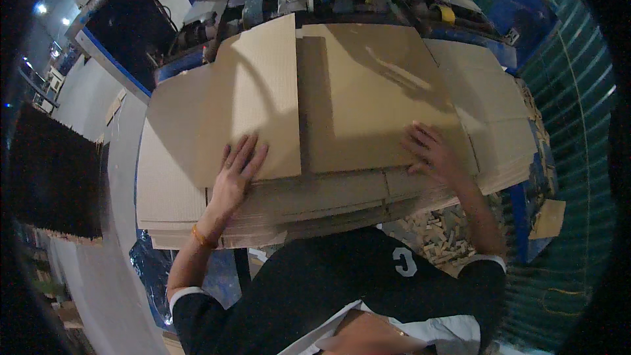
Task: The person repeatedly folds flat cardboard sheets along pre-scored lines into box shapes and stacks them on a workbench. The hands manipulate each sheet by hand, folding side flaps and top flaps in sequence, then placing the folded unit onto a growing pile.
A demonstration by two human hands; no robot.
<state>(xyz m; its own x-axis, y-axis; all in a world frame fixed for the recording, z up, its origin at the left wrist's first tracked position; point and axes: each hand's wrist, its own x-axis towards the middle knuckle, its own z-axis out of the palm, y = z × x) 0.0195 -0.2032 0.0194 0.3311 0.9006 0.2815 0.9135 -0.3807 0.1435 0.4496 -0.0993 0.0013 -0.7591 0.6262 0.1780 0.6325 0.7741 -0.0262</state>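
- Head view: the left grip [238,165] lies palm down at centre-left, fingers spread wide, holding nothing in its curl.
- It rests on the near part of the left cardboard panel [266,85], likely to keep that panel flat.
- Right of centre, the right grip [435,156] is also wide, on the near right corner of the right cardboard panel [381,105]; perhaps it steadies that side (blur hides whether the thumb presses the edge).
- Both panels lie side by side in the middle of the frame, a dark line between them; whether they join, I cannot tell.
- Beneath them spreads a stack of cardboard sheets [167,158], wider on both sides, which probably serves as their support.
- Across the top of the frame stands a blue-framed machine [536,16], just beyond the stack.
- Lower right, cardboard scraps [444,233] lie below the stack; a green corrugated wall [582,190] rises at far right.
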